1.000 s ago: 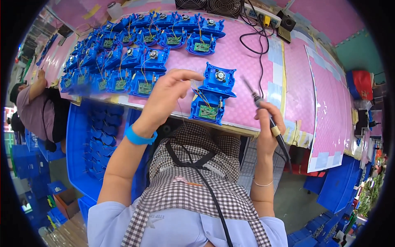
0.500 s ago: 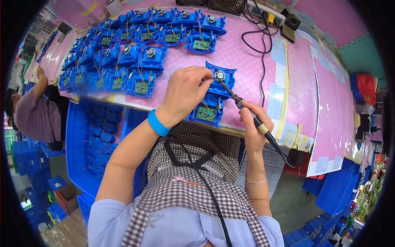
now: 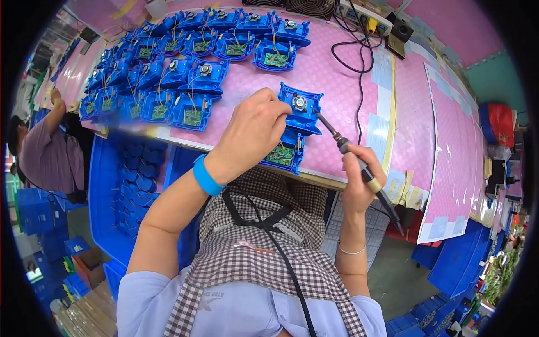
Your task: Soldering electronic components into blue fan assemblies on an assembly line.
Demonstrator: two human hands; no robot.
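My left hand [image 3: 254, 132] rests on a blue plastic housing [image 3: 296, 121] with a round metal part on top and a green circuit board [image 3: 281, 155] at its near end; the fingers press its left side at the pink table's front edge. My right hand [image 3: 362, 177] grips a soldering iron [image 3: 351, 154] like a pen. Its dark tip points up-left and touches the housing just right of the round part. The iron's cord runs down past my wrist.
Several more blue housings with green boards [image 3: 185, 67] fill the far left of the pink mat [image 3: 348, 73]. A black cable [image 3: 359, 62] and a power strip [image 3: 368, 17] lie at the back. A blue crate [image 3: 132, 185] stands below the table; another person [image 3: 48, 154] sits at the left.
My right hand swung the soldering iron from the right over to the housing, and its tip now touches it. My left hand settled onto the housing and holds it.
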